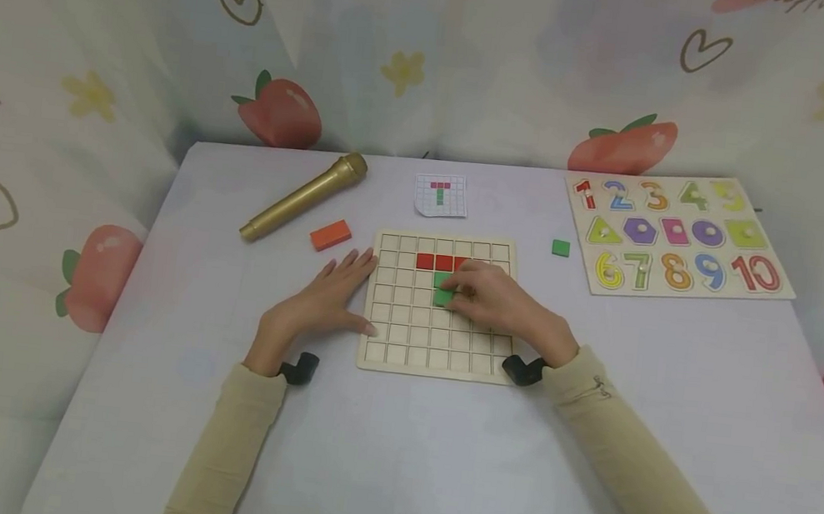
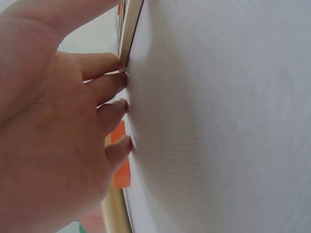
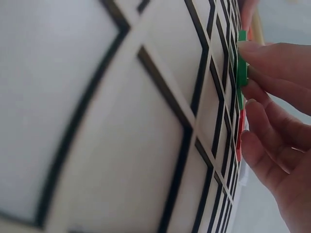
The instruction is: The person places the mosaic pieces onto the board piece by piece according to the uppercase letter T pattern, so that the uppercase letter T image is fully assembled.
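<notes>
My right hand [image 1: 486, 297] pinches a green square tile [image 3: 242, 58] between thumb and fingers, at a cell of the wooden grid board [image 1: 390, 355]. Another green tile [image 1: 442, 279] lies in the cell just above it. Over that, a row of red tiles [image 1: 444, 263] fills adjoining cells, its right end partly covered by my fingers. My left hand [image 1: 321, 296] rests with spread fingers on the table at the board's left edge, the thumb reaching onto the rim. In the left wrist view, the fingertips [image 2: 121, 80] touch the white cloth beside the board.
A patterned card [image 1: 441, 196] showing a red and green T lies behind the board. To the left are an orange block [image 1: 330, 235] and a gold microphone [image 1: 305, 197]. A loose green tile [image 1: 560, 247] lies to the right, near a number and shape puzzle [image 1: 679, 295].
</notes>
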A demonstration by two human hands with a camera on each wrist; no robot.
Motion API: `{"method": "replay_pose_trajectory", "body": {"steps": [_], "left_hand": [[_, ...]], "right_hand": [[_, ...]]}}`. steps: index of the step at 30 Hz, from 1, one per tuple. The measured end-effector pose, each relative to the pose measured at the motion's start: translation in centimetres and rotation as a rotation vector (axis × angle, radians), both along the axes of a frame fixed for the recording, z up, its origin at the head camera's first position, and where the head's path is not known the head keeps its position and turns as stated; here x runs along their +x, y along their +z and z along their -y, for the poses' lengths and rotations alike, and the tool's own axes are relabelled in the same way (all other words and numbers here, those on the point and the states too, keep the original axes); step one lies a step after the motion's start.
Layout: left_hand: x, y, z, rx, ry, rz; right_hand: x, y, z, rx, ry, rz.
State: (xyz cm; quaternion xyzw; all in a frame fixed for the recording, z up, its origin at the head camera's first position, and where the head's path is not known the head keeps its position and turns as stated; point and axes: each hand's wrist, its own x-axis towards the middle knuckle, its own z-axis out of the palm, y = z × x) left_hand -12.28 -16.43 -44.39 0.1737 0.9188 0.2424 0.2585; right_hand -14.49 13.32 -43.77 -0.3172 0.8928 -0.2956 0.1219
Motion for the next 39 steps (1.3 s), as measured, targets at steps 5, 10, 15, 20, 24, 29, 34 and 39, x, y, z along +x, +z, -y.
{"method": "replay_pose_trajectory", "body": {"steps": [5, 10, 15, 20, 24, 29, 34, 39], "left_hand": [[0.0, 0.2, -0.1, -0.009, -0.005, 0.002], [0.1, 0.3, -0.1, -0.014, -0.005, 0.002], [0.1, 0.2, -0.3, -0.017, -0.006, 0.001], [0.1, 0.3, -0.3, -0.017, -0.003, 0.006], [0.1, 0.2, -0.1, -0.017, 0.001, 0.004], [0.2, 0.2, 0.0, -0.016, -0.001, 0.0], [0.2, 0.4, -0.1, -0.008, 0.001, 0.003], [0.2, 0.4, -0.2, -0.005, 0.002, 0.004]], "right_hand": [[0.1, 0.0, 0.2, 0.008, 0.005, 0.0], [0.2, 0.0, 0.3, 0.012, 0.0, -0.008], [0.3, 0.0, 0.1, 0.008, -0.012, -0.001], [0.3, -0.1, -0.1, -0.017, -0.01, 0.001], [0.3, 0.1, -0.4, -0.025, -0.03, 0.007], [0.3, 0.0, -1.1, -0.005, -0.046, 0.002], [0.2, 0.2, -2.5, -0.013, -0.083, 0.003], [-0.2, 0.0, -4.3, -0.009, -0.147, -0.019]]}}
